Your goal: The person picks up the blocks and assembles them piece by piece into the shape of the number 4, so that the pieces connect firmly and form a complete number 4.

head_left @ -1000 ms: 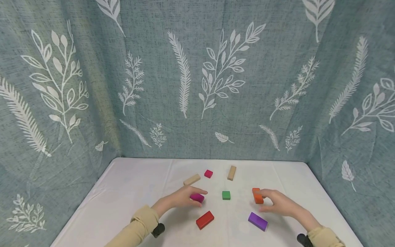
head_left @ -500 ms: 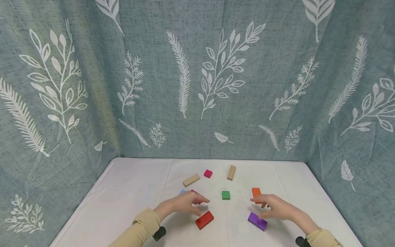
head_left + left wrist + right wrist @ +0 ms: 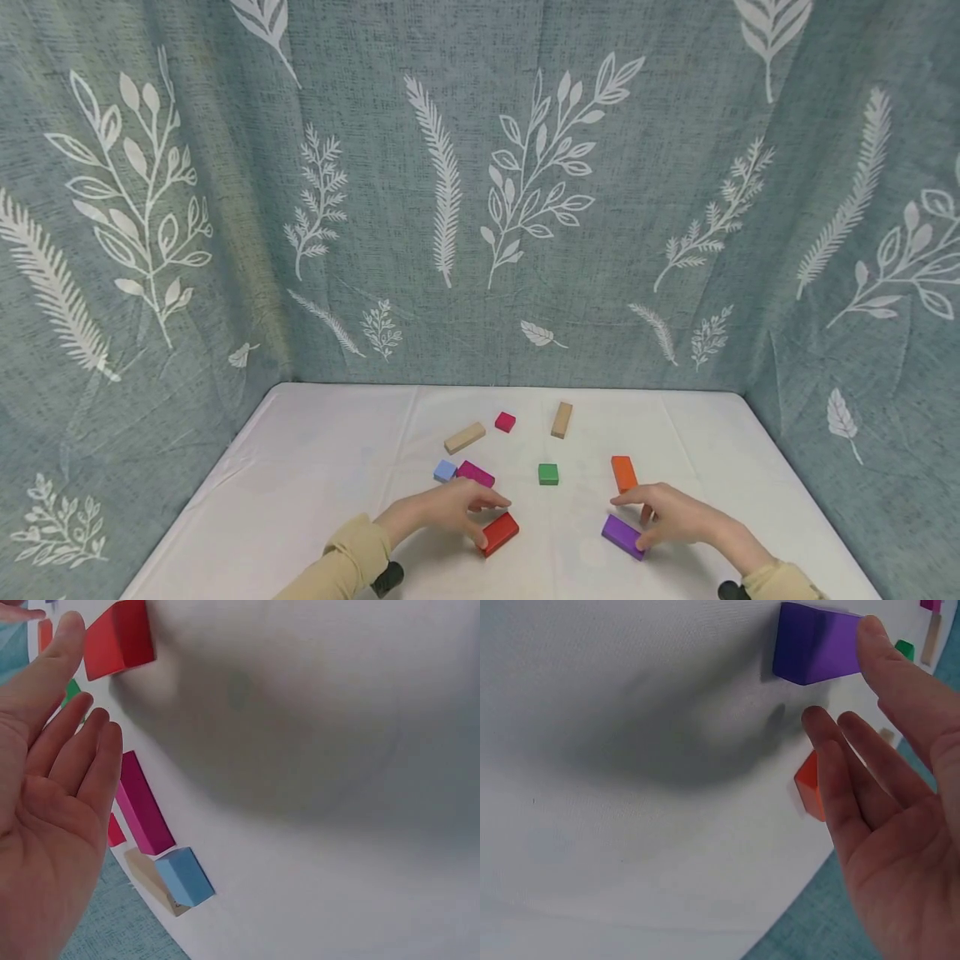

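Note:
My left hand (image 3: 450, 507) hovers at the red block (image 3: 500, 533), its thumb over the block's near left end and its fingers reaching past the far side. In the left wrist view the palm shows bare and the fingers are relaxed, with the red block (image 3: 121, 639) beside the thumb tip. My right hand (image 3: 675, 517) is at the purple block (image 3: 622, 535), the thumb overlapping its right end. The right wrist view shows the purple block (image 3: 814, 643) by the thumb, the other fingers loosely bent and holding nothing.
Beyond the left hand lie a magenta block (image 3: 476, 473) and a light blue block (image 3: 445, 471). A green block (image 3: 548, 474) sits mid-table, an orange block (image 3: 624, 473) past the right hand. Two wooden blocks (image 3: 465, 437) and a pink block (image 3: 505, 422) lie farther back on the white table (image 3: 330, 442).
The left hand has moved from the magenta block toward me to the red block, uncovering the magenta and light blue blocks. The right hand has moved from the orange block to the purple one.

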A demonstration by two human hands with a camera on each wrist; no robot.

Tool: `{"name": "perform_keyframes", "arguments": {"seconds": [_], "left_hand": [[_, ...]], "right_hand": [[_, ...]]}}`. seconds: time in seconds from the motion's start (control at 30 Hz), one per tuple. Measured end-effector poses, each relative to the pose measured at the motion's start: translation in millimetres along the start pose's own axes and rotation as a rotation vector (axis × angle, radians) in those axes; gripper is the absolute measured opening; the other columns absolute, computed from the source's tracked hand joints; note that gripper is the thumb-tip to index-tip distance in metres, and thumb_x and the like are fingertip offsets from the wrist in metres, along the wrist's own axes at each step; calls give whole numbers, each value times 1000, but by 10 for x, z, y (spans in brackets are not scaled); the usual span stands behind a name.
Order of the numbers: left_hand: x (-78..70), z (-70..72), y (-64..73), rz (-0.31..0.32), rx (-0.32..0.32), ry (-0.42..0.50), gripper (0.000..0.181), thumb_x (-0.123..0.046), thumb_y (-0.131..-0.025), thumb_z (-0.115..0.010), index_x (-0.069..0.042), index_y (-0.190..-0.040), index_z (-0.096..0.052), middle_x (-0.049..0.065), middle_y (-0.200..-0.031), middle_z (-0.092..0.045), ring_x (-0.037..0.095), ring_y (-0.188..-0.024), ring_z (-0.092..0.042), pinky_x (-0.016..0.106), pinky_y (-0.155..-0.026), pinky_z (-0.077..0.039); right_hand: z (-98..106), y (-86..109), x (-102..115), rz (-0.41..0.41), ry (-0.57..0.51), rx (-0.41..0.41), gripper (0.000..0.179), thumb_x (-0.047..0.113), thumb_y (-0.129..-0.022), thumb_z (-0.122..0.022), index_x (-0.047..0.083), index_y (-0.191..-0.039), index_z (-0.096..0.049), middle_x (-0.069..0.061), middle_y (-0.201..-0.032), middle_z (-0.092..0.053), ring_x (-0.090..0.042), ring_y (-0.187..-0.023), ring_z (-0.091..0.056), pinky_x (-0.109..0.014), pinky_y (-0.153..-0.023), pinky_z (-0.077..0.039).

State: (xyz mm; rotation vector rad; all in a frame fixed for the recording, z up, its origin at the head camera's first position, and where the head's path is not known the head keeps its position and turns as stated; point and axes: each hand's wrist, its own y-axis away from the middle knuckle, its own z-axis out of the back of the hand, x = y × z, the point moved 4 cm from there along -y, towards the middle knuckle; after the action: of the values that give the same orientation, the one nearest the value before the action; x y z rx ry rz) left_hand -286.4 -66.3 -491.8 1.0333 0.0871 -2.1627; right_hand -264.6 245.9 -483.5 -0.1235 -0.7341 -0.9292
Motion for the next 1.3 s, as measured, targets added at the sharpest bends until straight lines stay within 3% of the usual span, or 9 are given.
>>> {"name": "perform_keyframes", "arguments": {"seconds": [0.6, 0.93, 1.07, 1.3], "left_hand": [[59, -116, 5, -9, 0, 3, 63, -12, -71, -82, -8, -129, -58, 0, -127, -63, 8, -114, -59, 20, -95, -48], [63, -140, 20, -12, -6, 30, 63, -11, -72, -82, -9, -130, -57, 0, -128, -62, 7, -114, -58, 20, -96, -47], [61, -138, 27, -23, -9, 30, 63, -10, -72, -82, -8, -130, -57, 0, -128, -62, 6, -113, -58, 20, -96, -47], [90, -149, 16, -28, -13, 39, 61, -11, -73, -81, -9, -129, -58, -1, -127, -62, 4, -110, -58, 20, -95, -47]], "right_hand": [[-116, 11, -21, -11, -30, 23, 59, 4, -71, -79, -1, -125, -57, -5, -105, -64, -4, -70, -52, -18, -63, -47], [-163, 6, 8, -21, -1, 28, 60, 7, -70, -81, 2, -125, -59, -4, -113, -59, -2, -68, -51, -18, -62, -46], [-172, 10, 19, -4, 22, 29, 62, 9, -69, -83, 3, -126, -59, 2, -109, -56, -1, -68, -50, -17, -62, -46], [-176, -8, 3, -14, 15, 24, 61, 7, -69, -82, 3, -125, -60, 0, -111, -57, -1, -70, -50, -17, -63, -47]]}}
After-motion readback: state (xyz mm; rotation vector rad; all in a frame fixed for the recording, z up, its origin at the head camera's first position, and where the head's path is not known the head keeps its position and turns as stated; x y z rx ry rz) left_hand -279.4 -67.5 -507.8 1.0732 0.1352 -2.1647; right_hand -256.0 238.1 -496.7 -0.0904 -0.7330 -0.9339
